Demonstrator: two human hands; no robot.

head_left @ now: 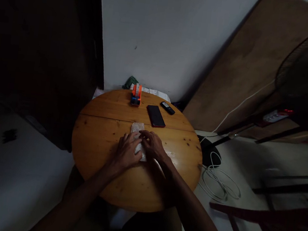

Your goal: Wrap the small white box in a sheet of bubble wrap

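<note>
Whitish packet (137, 127): on the table (92, 138), under both hands, far end showing; looks like bubble wrap.
Handling: probably light, soft, a bit slippery; any contents hidden — treat as fragile.
Left hand (128, 150): fingers spread over its left side.
Right hand (153, 145): fingers bent over it; pinching or not, cannot tell.
Hold: both long edges, lightly — may crease.

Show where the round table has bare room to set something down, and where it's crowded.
Free: the tabletop between the left hand and its left edge; also between the right hand and the right edge. Crowded: the middle, with both hands on the whitish wrap, and beyond it the phone beside a small black device.
</note>
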